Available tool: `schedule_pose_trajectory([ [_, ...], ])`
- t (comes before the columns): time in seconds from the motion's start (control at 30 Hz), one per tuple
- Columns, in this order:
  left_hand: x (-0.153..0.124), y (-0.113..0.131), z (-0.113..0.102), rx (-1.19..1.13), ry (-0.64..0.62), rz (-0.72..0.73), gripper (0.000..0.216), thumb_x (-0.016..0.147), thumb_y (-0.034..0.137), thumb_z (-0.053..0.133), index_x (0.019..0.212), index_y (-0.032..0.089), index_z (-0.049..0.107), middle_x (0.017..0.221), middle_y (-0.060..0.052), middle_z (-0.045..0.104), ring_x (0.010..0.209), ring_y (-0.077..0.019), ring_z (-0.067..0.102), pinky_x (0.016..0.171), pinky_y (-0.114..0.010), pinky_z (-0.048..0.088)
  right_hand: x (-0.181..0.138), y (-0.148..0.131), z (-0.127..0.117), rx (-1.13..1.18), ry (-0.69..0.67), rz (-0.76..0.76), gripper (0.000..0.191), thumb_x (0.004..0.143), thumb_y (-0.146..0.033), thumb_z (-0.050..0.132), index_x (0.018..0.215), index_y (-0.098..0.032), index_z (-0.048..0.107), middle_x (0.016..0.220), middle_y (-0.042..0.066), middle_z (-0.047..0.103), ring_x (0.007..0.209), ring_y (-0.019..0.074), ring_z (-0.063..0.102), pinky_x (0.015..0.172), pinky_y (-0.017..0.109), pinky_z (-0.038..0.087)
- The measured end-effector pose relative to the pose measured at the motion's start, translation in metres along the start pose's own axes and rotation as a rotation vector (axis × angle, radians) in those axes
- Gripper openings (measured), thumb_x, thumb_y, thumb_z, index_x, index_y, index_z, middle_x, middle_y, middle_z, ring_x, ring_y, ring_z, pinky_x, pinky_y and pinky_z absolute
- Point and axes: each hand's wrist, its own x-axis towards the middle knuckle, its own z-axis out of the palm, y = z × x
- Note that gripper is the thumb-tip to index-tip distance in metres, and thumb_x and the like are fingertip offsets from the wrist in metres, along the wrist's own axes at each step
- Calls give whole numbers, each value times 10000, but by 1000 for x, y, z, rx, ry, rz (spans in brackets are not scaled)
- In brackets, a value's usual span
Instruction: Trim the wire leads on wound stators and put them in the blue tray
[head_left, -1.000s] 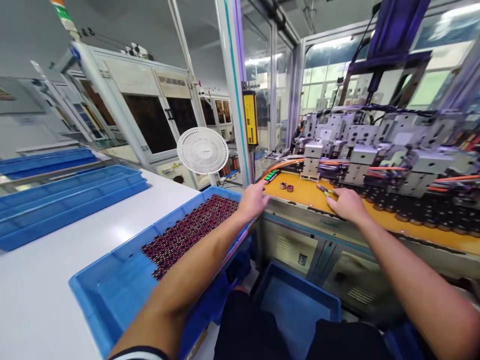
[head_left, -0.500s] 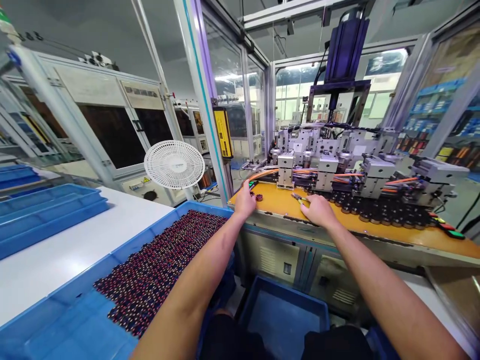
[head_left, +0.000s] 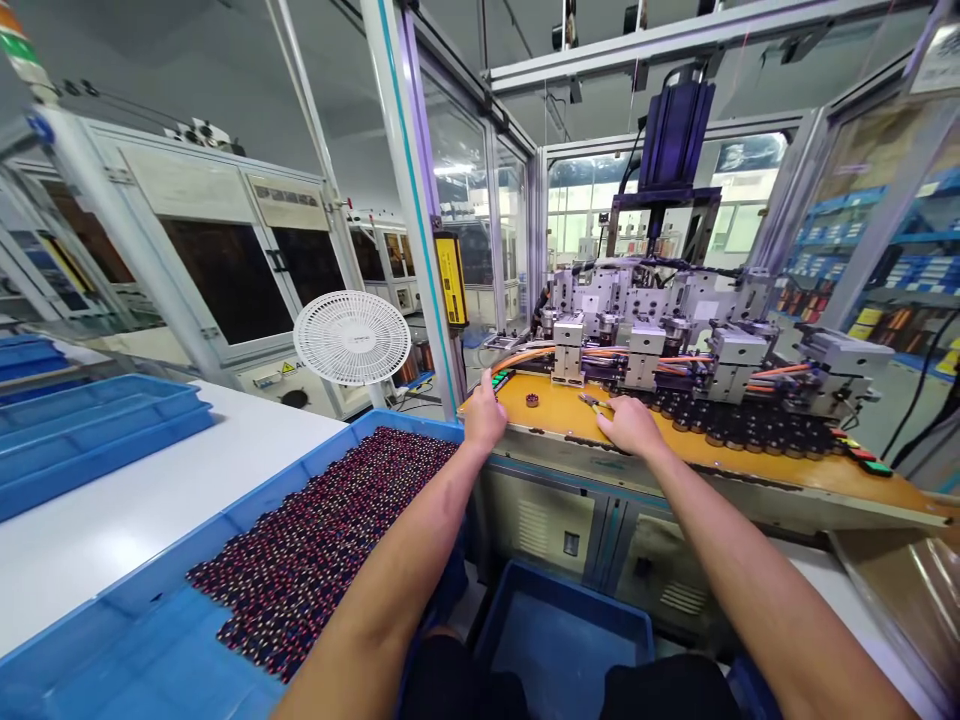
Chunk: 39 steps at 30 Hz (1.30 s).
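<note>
My right hand (head_left: 632, 426) is closed around the handles of a pair of pliers (head_left: 592, 402), whose jaws point left over the orange worktop. At the worktop's left end is my left hand (head_left: 485, 418), with one finger stretched upward beside a black strip with green buttons (head_left: 500, 380). Its other fingers are partly hidden. A small round copper-coloured coil part (head_left: 532, 400) sits on the worktop between my hands, apart from both. Several dark round parts (head_left: 739, 425) stand in rows to the right of my right hand.
A machine with metal clamp blocks (head_left: 643, 355) and orange tubes lines the worktop's back. A blue tray (head_left: 225, 525) of packed coil parts stands at left, near a white fan (head_left: 352, 338). Below is another blue bin (head_left: 562, 640). Coloured buttons (head_left: 862, 455) lie at far right.
The view has shifted slightly. The coil part now sits farther right, clear of my left hand. A second small dark piece beside that hand is out of sight. My right hand keeps the pliers.
</note>
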Motion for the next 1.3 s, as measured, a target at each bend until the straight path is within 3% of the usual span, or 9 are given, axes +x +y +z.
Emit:
schedule_pose_trajectory([
  [0.23,-27,-4,-42,-349,84,-167,476,882,158,606,1336,146,462,1122,-120,700,971,-205,711,890,-413,575,-4,0,0,40,27,-8,284,985,-389,596,1102,-134,638,1150,87,634,1062,216,616,950,432,518],
  [0.43,-136,22,-86,-590,-104,-80,530,690,173,759,1180,182,559,1054,-105,745,967,-219,725,878,-378,592,-14,-12,-17,105,156,-62,260,952,-314,616,1090,-98,661,1151,140,653,1098,253,607,991,449,478],
  [0.53,-192,32,-107,-599,-151,47,530,733,152,753,1222,224,562,1056,-68,711,901,-168,712,824,-313,597,-48,-37,-34,166,279,-137,377,942,-268,573,1249,-54,617,1342,216,564,1275,311,503,1092,465,400],
  [0.6,-219,34,-119,-577,-159,136,550,774,102,727,1269,257,543,1028,-39,692,883,-138,703,804,-269,594,-90,-57,-49,256,354,-248,417,964,-308,539,1324,-102,576,1379,166,555,1299,286,499,1106,453,407],
  [0.67,-238,32,-127,-562,-165,184,615,796,52,701,1327,294,507,1035,-26,698,913,-126,702,825,-247,591,-140,-74,-64,512,445,-571,346,968,-287,556,1295,-185,604,1289,111,630,1196,256,595,1029,425,491],
  [0.77,-256,29,-133,-575,-210,214,711,825,8,658,1415,331,429,1155,-39,706,1034,-136,692,914,-261,577,-203,-89,-78,539,302,-938,383,967,-140,496,1340,-197,561,1350,112,595,1197,221,601,965,353,519],
  [0.83,-264,28,-133,-603,-263,207,728,844,-1,629,1446,335,396,1225,-55,695,1099,-148,677,961,-281,564,-226,-92,-78,443,209,-1020,382,969,-101,407,1312,-132,574,1317,162,608,1124,241,631,872,351,531],
  [1.0,-275,34,-127,-798,-415,-11,653,885,27,602,1421,348,414,1256,-74,687,1065,-145,686,936,-271,564,-242,-86,-60,425,5,-909,301,963,-79,391,965,-132,688,711,69,640,606,177,563,558,309,421],
  [1.3,-278,38,-119,-1002,-405,-143,694,790,21,722,1352,359,494,1014,-4,646,824,-85,655,755,-199,566,-269,-79,-49,902,-372,-687,223,1000,-186,506,927,-230,711,562,-26,587,497,111,531,519,256,368],
])
